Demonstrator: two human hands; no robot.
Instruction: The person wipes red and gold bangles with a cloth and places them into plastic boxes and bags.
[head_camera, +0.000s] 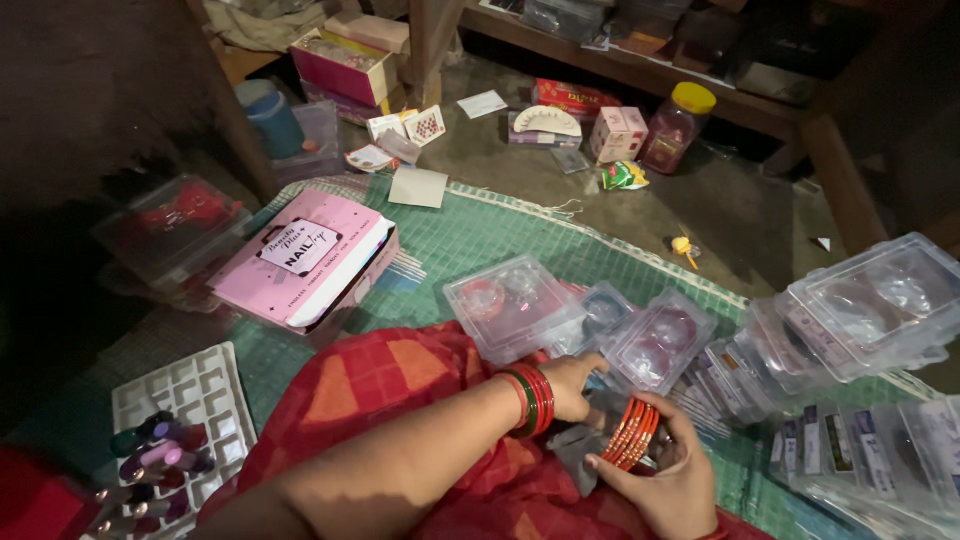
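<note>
Nail-polish tray (190, 395): down at 8 o'clock, white grid, bottles crowded into its near corner.
Pink box (300, 262): at 10 o'clock on the green mat (470, 235), lid shut, white label on top.
Left hand (572, 385): reaching across from 7 o'clock over red cloth, red and green bangles (532, 398) on the wrist, fingers curled on a dark wrapper; grip hard to read.
Orange bangles (631, 434): dead centre-low, a stacked set, clamped in the right hand (668, 480), coming up from 5 o'clock.
Clear plastic cases (590, 320): just beyond at 12 o'clock, crowding both hands.
More cases (860, 300): piled at 3 o'clock.
Yellow-lidded jar (678, 125): far off at 1 o'clock, on bare floor.
</note>
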